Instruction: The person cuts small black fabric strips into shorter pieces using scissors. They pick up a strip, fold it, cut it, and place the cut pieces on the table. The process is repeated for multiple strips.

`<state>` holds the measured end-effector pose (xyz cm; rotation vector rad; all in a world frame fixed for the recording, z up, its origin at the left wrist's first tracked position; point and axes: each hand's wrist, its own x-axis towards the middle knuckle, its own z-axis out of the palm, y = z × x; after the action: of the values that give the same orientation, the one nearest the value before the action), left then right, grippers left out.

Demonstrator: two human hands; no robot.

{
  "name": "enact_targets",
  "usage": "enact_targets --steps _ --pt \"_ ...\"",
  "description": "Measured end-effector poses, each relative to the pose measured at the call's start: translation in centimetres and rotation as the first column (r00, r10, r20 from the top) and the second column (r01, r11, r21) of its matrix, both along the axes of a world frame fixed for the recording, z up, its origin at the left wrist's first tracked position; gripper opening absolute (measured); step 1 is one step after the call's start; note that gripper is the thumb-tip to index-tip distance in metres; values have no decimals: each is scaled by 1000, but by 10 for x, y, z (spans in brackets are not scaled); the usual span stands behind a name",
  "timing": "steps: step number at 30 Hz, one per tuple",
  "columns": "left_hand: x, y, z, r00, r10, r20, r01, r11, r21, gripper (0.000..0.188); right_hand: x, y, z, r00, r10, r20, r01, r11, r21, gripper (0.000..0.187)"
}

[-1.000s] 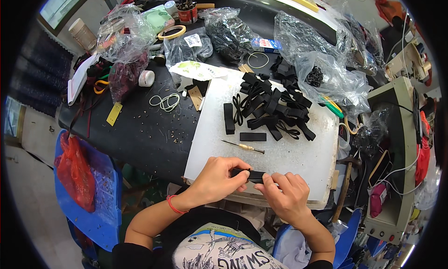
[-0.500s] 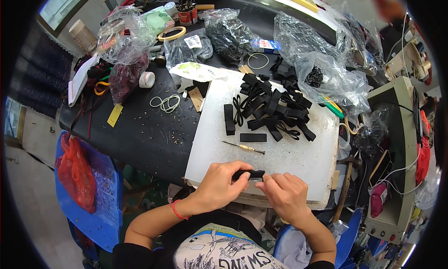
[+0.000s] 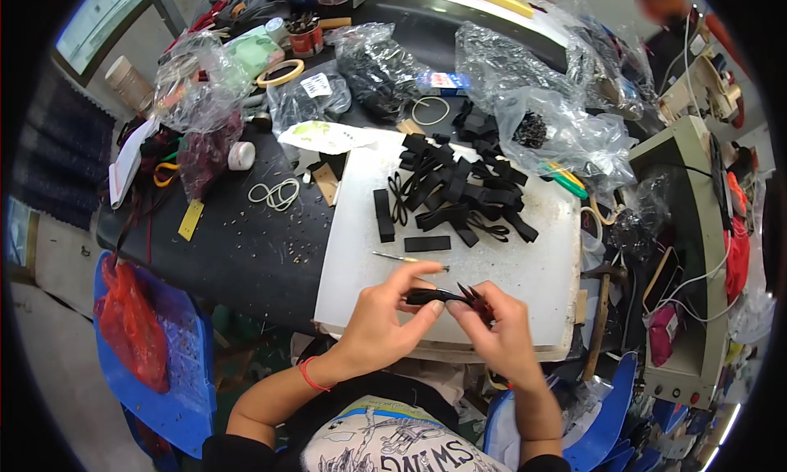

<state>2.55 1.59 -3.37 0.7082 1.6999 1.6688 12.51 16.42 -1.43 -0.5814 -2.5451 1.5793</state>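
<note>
One black strap (image 3: 423,297) sits pinched in our left hand (image 3: 382,321) over the near side of the white board (image 3: 529,296) in the head view; our right hand (image 3: 505,329) grips some dark pointy thing (image 3: 470,294) we can't quite make out.

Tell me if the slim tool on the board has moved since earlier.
No: the slim tool lies in the same place against the white board.

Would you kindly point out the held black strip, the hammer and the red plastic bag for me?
Black strip (image 3: 423,296), head view: on its visible middle.
Hammer (image 3: 599,320), head view: on its handle.
Red plastic bag (image 3: 135,329), head view: on its middle.
</note>
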Motion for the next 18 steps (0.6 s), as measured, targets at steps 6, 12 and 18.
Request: enact_targets --steps 6,12,18 --pt "4 16 -2 764 50 643 -261 936 238 26 10 -52 -30 960 -256 -113 179 872 -455 14" --pt "-35 -8 10 896 -106 432 102 994 32 27 18 -4 -2 946 99 -309 108 801 588 34" --pt "-40 -13 21 888 -245 390 331 928 -170 33 2 13 19 824 551 -131 -93 359 929 33"
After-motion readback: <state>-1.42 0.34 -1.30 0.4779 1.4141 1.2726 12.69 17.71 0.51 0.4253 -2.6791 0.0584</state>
